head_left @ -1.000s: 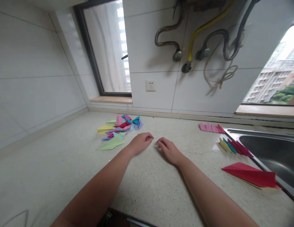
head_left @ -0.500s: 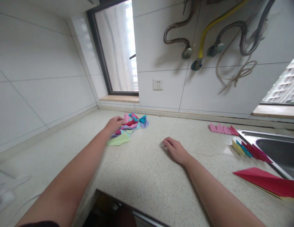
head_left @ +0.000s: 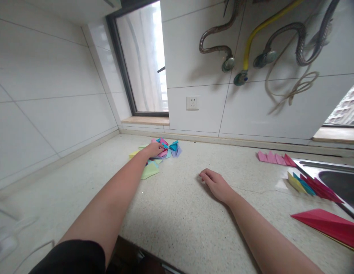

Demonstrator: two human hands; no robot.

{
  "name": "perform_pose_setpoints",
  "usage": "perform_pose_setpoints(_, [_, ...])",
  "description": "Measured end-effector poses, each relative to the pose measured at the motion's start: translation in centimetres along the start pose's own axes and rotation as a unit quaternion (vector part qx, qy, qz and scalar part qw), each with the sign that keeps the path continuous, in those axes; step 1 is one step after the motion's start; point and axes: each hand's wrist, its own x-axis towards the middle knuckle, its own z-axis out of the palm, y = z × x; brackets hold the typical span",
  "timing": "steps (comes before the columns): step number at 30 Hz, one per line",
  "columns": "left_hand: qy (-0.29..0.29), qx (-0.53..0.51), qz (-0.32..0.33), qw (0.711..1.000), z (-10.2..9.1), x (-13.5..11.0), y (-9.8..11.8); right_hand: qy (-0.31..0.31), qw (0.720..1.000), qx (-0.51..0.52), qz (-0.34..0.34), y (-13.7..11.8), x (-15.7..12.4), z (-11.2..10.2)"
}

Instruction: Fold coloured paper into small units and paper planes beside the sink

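Note:
My left hand [head_left: 153,149] is stretched out far across the counter onto a pile of folded coloured paper pieces [head_left: 167,147]. Its fingers curl down on a piece in the pile; which one is hidden under the hand. A light green folded sheet [head_left: 150,172] lies at the pile's near edge, beside my forearm. My right hand [head_left: 216,183] rests palm down on the speckled countertop [head_left: 177,213], well apart from the pile. Its fingers are loosely curled with nothing in them.
At the right are a row of pink folded pieces [head_left: 272,157], a fan of yellow, blue and red pieces [head_left: 310,185] by the steel sink [head_left: 336,178], and a large red folded sheet [head_left: 327,224]. Hoses and a socket [head_left: 192,103] are on the tiled wall.
My left hand has left the spot beside my right hand and reached forward-left onto the paper pile, then a little deeper into it. My right hand has stayed put; the view has shifted.

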Motion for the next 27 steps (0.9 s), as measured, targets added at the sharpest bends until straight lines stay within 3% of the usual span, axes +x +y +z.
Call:
perform_pose_setpoints(5, [-0.035, 0.054, -0.014, 0.998, 0.5, -0.1, -0.8, 0.003, 1.000, -0.005, 0.002, 0.0, 0.0, 0.1])
perform_pose_setpoints(16, [-0.014, 0.065, 0.019, 0.998, 0.7, -0.8, -0.5, 0.004, 1.000, -0.014, 0.002, -0.2, -0.1, 0.1])
perform_pose_setpoints(22, [-0.034, 0.074, 0.013, 0.997, 1.1, -0.8, -0.1, -0.001, 1.000, -0.015, -0.002, -0.3, -0.1, -0.1])
perform_pose_setpoints(27, [-0.016, 0.074, 0.005, 0.997, 1.0, -0.9, 0.6, 0.001, 1.000, -0.013, -0.002, -0.2, -0.1, 0.0])
